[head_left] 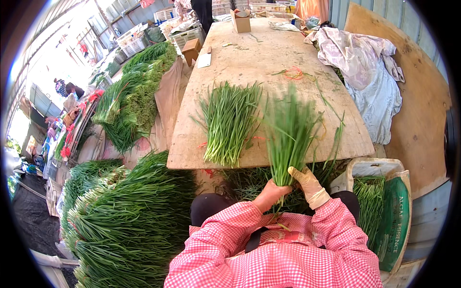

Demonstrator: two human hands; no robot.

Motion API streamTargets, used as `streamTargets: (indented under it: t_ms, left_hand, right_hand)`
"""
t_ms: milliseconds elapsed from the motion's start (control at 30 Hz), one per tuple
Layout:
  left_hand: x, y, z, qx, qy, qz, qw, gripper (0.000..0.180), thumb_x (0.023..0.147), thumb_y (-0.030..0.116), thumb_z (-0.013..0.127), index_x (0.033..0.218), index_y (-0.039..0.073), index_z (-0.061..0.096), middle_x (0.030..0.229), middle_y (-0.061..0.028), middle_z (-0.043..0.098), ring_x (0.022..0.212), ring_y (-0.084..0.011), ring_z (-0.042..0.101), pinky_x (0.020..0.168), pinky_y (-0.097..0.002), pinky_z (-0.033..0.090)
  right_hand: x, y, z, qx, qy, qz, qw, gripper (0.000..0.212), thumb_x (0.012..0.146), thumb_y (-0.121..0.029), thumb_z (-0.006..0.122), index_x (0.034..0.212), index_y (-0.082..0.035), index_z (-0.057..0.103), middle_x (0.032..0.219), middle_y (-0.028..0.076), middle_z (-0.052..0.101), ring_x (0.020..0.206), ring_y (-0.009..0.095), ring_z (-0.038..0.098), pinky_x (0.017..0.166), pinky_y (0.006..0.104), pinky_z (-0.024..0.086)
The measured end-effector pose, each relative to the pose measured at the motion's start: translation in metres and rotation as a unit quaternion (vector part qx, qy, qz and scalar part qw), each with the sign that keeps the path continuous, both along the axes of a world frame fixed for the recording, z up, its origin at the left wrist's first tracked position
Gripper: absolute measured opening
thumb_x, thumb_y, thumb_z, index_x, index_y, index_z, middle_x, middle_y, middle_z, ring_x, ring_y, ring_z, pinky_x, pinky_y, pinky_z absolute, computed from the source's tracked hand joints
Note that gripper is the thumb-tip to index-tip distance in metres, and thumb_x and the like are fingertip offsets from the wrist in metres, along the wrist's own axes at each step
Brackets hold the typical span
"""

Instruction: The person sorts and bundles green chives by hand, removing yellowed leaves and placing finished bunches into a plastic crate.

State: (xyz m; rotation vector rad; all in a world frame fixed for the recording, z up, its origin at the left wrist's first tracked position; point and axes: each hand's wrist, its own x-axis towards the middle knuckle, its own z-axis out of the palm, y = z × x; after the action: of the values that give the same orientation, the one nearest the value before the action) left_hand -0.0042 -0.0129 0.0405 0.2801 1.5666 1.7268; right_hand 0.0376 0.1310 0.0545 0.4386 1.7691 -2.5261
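Note:
My left hand (272, 195), bare, is closed around the lower stems of a bunch of garlic chives (283, 149). The bunch stands upright in front of me, its leaf tips blurred by motion. My right hand (309, 186), in a pale yellowish glove, touches the right side of the stems with thumb and fingers apart. To the left of the held bunch, a pile of garlic chives (229, 127) lies on the wooden table (192, 144), cut ends toward me. Loose green leaves (338, 134) trail over the table's right side.
A large heap of chives (129, 211) rises at my left, with another pile (139, 91) beyond. On my right stands a white crate (374, 165) holding greens and a green sack (394, 221). Cloths (365, 72) drape the table's right edge; a cardboard box (241, 22) sits far back.

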Motion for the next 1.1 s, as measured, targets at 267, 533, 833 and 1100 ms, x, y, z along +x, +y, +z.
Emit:
streamTargets:
  t_ms: [267, 533, 833, 1100]
  left_hand:
    - [-0.002, 0.001, -0.001, 0.117, -0.132, -0.02, 0.984, 0.028, 0.076, 0.011, 0.062, 0.102, 0.007, 0.054, 0.08, -0.0002, 0.055, 0.067, -0.0122, 0.052, 0.057, -0.0258, 0.043]
    - [-0.005, -0.008, -0.012, 0.231, -0.242, 0.026, 0.942, 0.031, 0.079, 0.013, 0.063, 0.107, 0.004, 0.053, 0.091, -0.0074, 0.061, 0.075, -0.018, 0.06, 0.064, -0.0313, 0.053]
    - [-0.001, -0.006, -0.001, 0.214, -0.275, 0.003, 0.937, 0.03, 0.079, 0.01, 0.063, 0.106, 0.005, 0.051, 0.09, -0.0057, 0.057, 0.074, -0.0181, 0.058, 0.062, -0.0329, 0.05]
    - [-0.013, -0.008, -0.015, 0.212, -0.248, 0.031, 0.945, 0.025, 0.079, 0.004, 0.059, 0.102, 0.006, 0.049, 0.086, -0.0037, 0.053, 0.065, -0.0138, 0.051, 0.057, -0.0282, 0.044]
  right_hand:
    - [0.002, -0.004, 0.012, -0.132, 0.032, -0.129, 0.982, 0.035, 0.081, -0.013, 0.059, 0.114, -0.004, 0.051, 0.103, 0.004, 0.058, 0.092, 0.016, 0.056, 0.081, 0.0303, 0.045]
    - [0.0, 0.006, -0.008, -0.157, 0.018, -0.124, 0.98, 0.026, 0.081, -0.014, 0.063, 0.103, -0.002, 0.055, 0.095, 0.004, 0.06, 0.083, 0.016, 0.058, 0.074, 0.0294, 0.048]
    - [-0.002, 0.004, -0.013, -0.13, 0.028, -0.124, 0.983, 0.029, 0.083, -0.022, 0.062, 0.105, -0.004, 0.056, 0.091, 0.002, 0.06, 0.081, 0.014, 0.056, 0.074, 0.0276, 0.046]
    - [0.008, 0.033, 0.039, 0.075, -0.052, 0.166, 0.982, 0.058, 0.083, -0.058, 0.048, 0.07, -0.003, 0.06, 0.055, 0.001, 0.049, 0.045, 0.008, 0.04, 0.046, 0.0187, 0.035]
